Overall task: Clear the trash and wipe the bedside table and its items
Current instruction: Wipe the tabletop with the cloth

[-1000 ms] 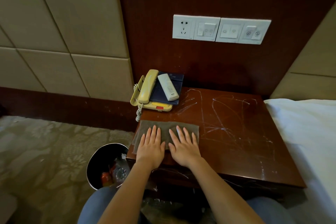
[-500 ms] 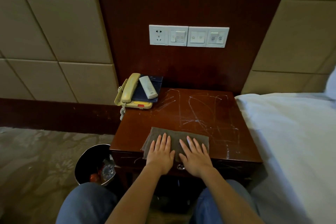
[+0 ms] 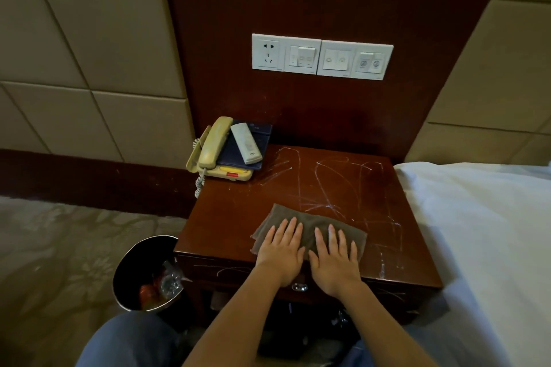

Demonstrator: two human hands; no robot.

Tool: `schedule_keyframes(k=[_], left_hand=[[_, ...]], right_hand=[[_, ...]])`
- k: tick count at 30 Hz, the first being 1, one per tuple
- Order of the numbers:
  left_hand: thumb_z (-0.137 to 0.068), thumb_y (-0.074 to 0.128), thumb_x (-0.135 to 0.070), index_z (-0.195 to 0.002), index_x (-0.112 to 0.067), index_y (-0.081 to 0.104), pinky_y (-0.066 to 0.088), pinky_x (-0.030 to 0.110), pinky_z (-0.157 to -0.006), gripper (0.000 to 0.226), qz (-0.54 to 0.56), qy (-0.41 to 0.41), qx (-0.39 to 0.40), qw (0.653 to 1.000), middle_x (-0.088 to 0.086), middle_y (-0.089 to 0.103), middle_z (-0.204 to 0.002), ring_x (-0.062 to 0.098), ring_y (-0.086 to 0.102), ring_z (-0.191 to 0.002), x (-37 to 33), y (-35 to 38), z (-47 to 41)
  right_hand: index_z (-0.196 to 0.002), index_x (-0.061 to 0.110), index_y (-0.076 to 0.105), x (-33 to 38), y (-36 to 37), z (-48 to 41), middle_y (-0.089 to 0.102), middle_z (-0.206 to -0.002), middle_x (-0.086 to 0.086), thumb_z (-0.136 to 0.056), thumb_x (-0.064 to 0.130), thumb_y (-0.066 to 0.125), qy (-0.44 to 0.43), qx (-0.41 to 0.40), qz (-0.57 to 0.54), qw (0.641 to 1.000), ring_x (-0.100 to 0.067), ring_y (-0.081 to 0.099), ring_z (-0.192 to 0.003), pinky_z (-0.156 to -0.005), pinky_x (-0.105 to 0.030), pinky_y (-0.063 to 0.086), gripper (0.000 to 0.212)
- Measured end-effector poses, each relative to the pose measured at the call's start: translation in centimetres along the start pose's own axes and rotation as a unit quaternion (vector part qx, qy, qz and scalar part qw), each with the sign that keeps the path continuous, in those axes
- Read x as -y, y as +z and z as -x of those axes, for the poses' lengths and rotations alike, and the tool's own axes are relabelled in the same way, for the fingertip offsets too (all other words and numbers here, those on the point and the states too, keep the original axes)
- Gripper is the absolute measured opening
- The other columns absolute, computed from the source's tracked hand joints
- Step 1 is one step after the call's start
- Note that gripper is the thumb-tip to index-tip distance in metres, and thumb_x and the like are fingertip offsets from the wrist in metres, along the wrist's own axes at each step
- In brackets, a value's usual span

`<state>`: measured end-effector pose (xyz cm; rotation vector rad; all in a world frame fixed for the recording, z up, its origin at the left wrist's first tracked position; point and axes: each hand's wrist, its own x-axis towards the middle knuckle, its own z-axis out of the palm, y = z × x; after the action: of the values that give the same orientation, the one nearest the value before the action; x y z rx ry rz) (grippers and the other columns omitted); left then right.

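Note:
A folded grey-brown cloth (image 3: 304,219) lies near the front edge of the dark wooden bedside table (image 3: 328,182), whose top carries white streaks. My left hand (image 3: 281,250) and my right hand (image 3: 335,256) press flat on the cloth side by side, fingers straight. At the table's back left corner stands a beige telephone (image 3: 213,152) with a dark blue booklet (image 3: 259,140) on it and a white remote (image 3: 246,143) on top of that.
A round metal trash bin (image 3: 140,265) with wrappers and something red inside stands on the carpet left of the table. A white bed (image 3: 483,232) borders the table on the right. A white socket and switch panel (image 3: 322,56) sits on the wall behind.
Both hands have slid the cloth from the table's front left towards the middle of its front edge. The view has shifted with them.

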<state>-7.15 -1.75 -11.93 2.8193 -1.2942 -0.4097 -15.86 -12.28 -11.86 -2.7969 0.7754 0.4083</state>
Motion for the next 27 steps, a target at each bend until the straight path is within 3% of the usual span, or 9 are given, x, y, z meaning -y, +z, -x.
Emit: schedule_keyframes(k=[16,27], left_hand=[[-0.103,0.012,-0.035,-0.152,-0.016,-0.007,-0.006,0.034,-0.119,0.055,0.013,-0.133,-0.052,0.990,0.001,-0.013,-0.160,0.015,-0.013,-0.146,15.0,-1.2,0.7],[-0.103,0.013,-0.039,-0.152,-0.011,-0.006,-0.004,0.038,-0.118,0.060,0.013,-0.171,-0.048,0.984,0.006,-0.011,-0.160,0.021,-0.010,-0.147,13.8,-1.9,-1.7]], right_hand=[[-0.152,0.025,-0.011,15.7,-1.1,-7.5,-0.023,-0.158,-0.007,-0.102,0.045,0.009,-0.109,0.023,0.030,0.993,-0.027,-0.023,-0.145,-0.116,-0.050,-0.014,0.058],[-0.154,0.028,-0.005,13.1,-1.7,-9.0,-0.017,-0.160,0.000,-0.103,0.042,0.012,-0.175,0.000,0.009,0.985,-0.019,-0.017,-0.147,-0.117,-0.043,-0.013,0.055]])
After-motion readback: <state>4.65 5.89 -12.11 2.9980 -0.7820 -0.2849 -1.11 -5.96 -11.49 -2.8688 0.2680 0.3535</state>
